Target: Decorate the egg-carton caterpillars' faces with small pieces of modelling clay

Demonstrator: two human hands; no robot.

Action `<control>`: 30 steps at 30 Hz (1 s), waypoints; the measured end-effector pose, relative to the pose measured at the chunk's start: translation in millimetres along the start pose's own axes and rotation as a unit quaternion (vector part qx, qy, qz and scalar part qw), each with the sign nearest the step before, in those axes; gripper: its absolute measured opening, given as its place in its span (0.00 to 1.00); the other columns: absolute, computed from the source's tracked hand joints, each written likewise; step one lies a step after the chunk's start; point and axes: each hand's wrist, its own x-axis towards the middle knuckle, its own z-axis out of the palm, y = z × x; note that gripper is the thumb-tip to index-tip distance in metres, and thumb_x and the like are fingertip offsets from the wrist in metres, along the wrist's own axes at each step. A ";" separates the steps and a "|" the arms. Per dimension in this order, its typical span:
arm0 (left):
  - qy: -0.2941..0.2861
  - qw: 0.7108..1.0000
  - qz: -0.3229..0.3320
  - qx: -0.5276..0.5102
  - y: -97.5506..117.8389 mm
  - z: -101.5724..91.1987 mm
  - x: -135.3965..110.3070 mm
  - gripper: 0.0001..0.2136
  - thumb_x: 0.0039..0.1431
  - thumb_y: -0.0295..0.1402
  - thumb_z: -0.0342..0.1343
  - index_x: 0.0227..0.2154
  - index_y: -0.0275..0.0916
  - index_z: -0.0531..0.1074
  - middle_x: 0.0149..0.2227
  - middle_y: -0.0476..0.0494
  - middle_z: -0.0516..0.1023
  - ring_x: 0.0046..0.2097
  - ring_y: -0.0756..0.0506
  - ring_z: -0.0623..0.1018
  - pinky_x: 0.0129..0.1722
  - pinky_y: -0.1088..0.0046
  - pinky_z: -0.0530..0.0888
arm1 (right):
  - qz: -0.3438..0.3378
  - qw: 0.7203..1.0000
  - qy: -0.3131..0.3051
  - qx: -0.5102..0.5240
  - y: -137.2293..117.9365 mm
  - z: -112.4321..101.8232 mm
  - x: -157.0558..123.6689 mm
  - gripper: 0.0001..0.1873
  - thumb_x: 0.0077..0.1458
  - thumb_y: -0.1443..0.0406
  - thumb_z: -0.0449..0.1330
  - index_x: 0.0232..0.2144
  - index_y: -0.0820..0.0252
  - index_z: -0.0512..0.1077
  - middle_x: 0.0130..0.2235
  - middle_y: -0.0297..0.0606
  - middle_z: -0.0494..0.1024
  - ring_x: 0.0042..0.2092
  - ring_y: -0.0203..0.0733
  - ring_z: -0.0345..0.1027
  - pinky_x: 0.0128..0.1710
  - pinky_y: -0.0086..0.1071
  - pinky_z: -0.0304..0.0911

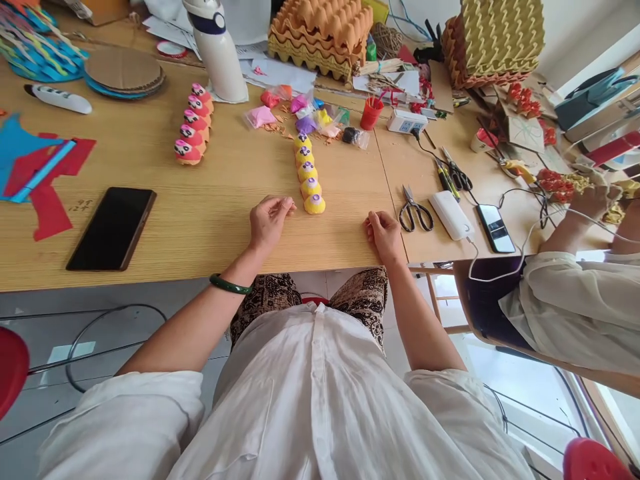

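The left hand (pixel 269 223) is held with its fingertips pinched together, and whether anything small is gripped between them cannot be told. It is placed just beside the lower end of a row of yellow egg-shaped pieces (pixel 306 172), which stands on the wooden surface (pixel 210 227). The right hand (pixel 385 237) is loosely curled at the surface's edge, to the right of the row, with nothing seen gripped. A row of pink egg-shaped pieces (pixel 193 125) is set to the left of the row, and a black smartphone (pixel 111 229) lies further left. Small bags of coloured clay (pixel 300 113) are placed just beyond it. Black-handled scissors (pixel 416 210) and a white power bank (pixel 451 215) lie to its right. A co-worker's hand (pixel 593 200) is seen well to its right, beside red paper flowers (pixel 555 185).
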 end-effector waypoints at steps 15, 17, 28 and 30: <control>-0.061 0.998 -0.013 -0.010 23.1 21.5 -32.0 0.18 0.63 0.50 0.64 0.26 0.41 0.81 0.52 0.37 0.85 0.53 0.40 0.84 0.53 0.65 0.82 | -0.023 0.992 -0.110 0.056 -6.0 73.7 -20.1 0.27 0.58 0.40 0.66 0.26 0.56 0.77 0.52 0.45 0.84 0.55 0.49 0.79 0.53 0.40 0.77; -0.082 0.996 -0.029 -0.009 27.0 14.7 -40.9 0.17 0.64 0.49 0.64 0.28 0.40 0.82 0.51 0.38 0.86 0.49 0.42 0.85 0.52 0.66 0.83 | -0.002 0.991 -0.122 0.061 -8.2 64.8 -33.3 0.26 0.58 0.40 0.66 0.27 0.55 0.77 0.53 0.45 0.84 0.54 0.49 0.79 0.50 0.41 0.79; -0.019 0.999 -0.030 0.000 29.9 4.5 -57.3 0.18 0.64 0.53 0.65 0.32 0.42 0.80 0.44 0.43 0.84 0.39 0.46 0.84 0.47 0.66 0.83 | 0.029 0.994 -0.069 0.078 -5.9 47.1 -54.1 0.20 0.64 0.44 0.65 0.32 0.51 0.77 0.28 0.33 0.80 0.27 0.40 0.73 0.34 0.38 0.74; -0.019 0.999 -0.024 -0.023 31.1 4.5 -57.2 0.18 0.62 0.53 0.67 0.31 0.42 0.81 0.42 0.43 0.83 0.40 0.46 0.84 0.47 0.66 0.84 | 0.039 0.991 -0.073 0.104 -6.2 47.7 -51.6 0.20 0.62 0.45 0.67 0.30 0.52 0.76 0.29 0.33 0.81 0.27 0.38 0.73 0.32 0.36 0.74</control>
